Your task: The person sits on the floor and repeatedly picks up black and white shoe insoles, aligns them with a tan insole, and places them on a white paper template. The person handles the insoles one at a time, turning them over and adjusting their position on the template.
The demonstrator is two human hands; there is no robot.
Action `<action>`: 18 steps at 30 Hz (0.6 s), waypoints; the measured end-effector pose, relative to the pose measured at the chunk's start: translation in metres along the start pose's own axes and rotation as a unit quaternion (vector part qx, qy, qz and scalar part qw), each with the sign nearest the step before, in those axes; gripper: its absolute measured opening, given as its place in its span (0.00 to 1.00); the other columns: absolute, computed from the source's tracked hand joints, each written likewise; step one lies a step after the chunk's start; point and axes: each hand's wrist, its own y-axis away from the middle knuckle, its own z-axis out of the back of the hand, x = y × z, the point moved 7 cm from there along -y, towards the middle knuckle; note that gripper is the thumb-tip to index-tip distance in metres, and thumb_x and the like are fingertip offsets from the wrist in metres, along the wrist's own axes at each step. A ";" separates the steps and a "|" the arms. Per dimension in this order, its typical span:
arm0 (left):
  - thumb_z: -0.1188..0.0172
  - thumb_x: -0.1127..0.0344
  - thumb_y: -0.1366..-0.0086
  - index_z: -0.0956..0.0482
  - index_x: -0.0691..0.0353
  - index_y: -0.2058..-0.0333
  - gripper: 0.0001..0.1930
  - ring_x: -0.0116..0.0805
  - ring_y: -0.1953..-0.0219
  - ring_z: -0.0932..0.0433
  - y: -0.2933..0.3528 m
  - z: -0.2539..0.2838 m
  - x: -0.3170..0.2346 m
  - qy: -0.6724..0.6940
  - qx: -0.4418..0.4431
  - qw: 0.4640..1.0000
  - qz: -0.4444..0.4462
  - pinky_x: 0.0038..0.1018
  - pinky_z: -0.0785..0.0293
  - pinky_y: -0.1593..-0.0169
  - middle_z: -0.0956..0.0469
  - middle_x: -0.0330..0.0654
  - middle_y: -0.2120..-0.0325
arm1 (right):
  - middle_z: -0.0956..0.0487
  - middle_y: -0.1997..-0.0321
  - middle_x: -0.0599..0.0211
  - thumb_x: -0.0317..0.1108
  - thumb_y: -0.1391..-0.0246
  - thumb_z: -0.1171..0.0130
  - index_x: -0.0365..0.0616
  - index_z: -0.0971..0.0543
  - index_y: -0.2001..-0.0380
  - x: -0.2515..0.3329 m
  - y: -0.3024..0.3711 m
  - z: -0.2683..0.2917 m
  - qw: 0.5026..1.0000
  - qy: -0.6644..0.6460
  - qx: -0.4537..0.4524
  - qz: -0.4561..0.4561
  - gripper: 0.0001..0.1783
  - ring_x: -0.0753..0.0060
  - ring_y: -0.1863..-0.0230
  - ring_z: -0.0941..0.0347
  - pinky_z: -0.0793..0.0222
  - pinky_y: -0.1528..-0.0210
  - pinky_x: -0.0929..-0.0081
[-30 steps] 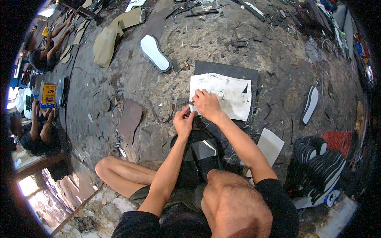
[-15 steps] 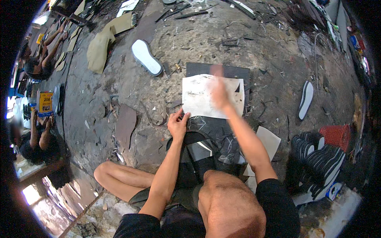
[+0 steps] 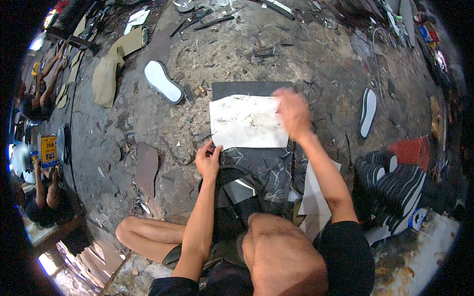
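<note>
A white sheet with dark smudges lies on a black mat on the floor in front of me. My left hand is at the sheet's near left corner, thumb and fingers closed on its edge. Over the sheet's right edge is my right hand, smeared by motion. Whether it holds anything cannot be made out. Between the sheet and my legs is a dark piece with a pale strip.
White-soled shoe bottoms lie at the left and right. A stack of black-and-white soles stands beside a red basket. A brown offcut and an olive piece lie left. Other people sit at far left.
My right hand has swept from over the sheet to its right edge. My left hand stays at the near left corner. The whole view has shifted slightly.
</note>
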 end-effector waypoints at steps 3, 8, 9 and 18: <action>0.24 0.63 0.46 0.13 0.58 0.53 0.20 0.28 0.74 0.28 0.001 0.000 -0.001 0.007 -0.007 0.999 -0.041 0.27 0.29 0.67 0.24 0.37 0.75 | 0.22 0.44 0.72 0.31 0.46 0.42 0.58 0.19 0.45 0.015 0.032 -0.021 0.987 0.104 0.102 0.070 0.23 0.60 0.43 0.27 0.32 0.41 0.56; 0.24 0.64 0.45 0.14 0.61 0.53 0.21 0.26 0.76 0.28 0.003 -0.001 -0.008 0.012 0.009 0.999 -0.047 0.25 0.28 0.69 0.23 0.38 0.73 | 0.23 0.49 0.68 0.30 0.48 0.42 0.48 0.19 0.56 -0.031 0.024 -0.027 0.968 0.094 0.219 0.084 0.14 0.61 0.45 0.28 0.28 0.45 0.59; 0.24 0.64 0.45 0.14 0.61 0.53 0.21 0.26 0.76 0.28 0.002 0.000 -0.008 0.008 0.014 0.999 -0.045 0.25 0.28 0.69 0.22 0.38 0.73 | 0.24 0.50 0.67 0.30 0.48 0.42 0.46 0.20 0.59 -0.030 0.022 -0.031 0.959 0.092 0.246 0.109 0.12 0.61 0.45 0.28 0.27 0.46 0.59; 0.26 0.62 0.42 0.15 0.61 0.51 0.21 0.28 0.74 0.27 0.007 0.005 -0.006 -0.010 0.041 0.999 -0.027 0.27 0.27 0.68 0.23 0.39 0.72 | 0.15 0.58 0.63 0.35 0.34 0.44 0.39 0.19 0.55 -0.146 -0.013 0.040 0.897 -0.246 0.038 -0.365 0.12 0.68 0.61 0.18 0.22 0.57 0.65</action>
